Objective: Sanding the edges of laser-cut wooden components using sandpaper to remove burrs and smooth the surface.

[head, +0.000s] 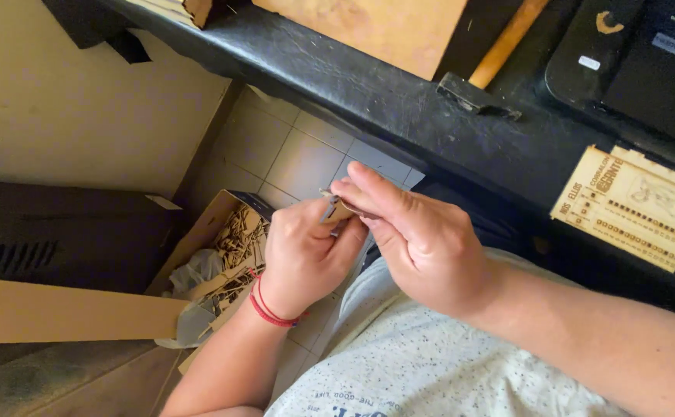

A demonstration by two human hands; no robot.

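Both hands meet in front of my chest, below the edge of a black workbench (399, 108). My left hand (303, 255), with a red cord bracelet on its wrist, pinches a thin grey tool (329, 207) against a small thin wooden piece (343, 208). My right hand (415, 235) holds that same wooden piece from the other side, fingers stretched over it. Most of the piece is hidden by my fingers.
A cardboard box (225, 247) of wooden offcuts sits on the tiled floor beneath my hands. On the bench lie a laser-cut wooden panel (635, 205), a hammer (492, 66), a plywood sheet (376, 27) and a black case (631, 58).
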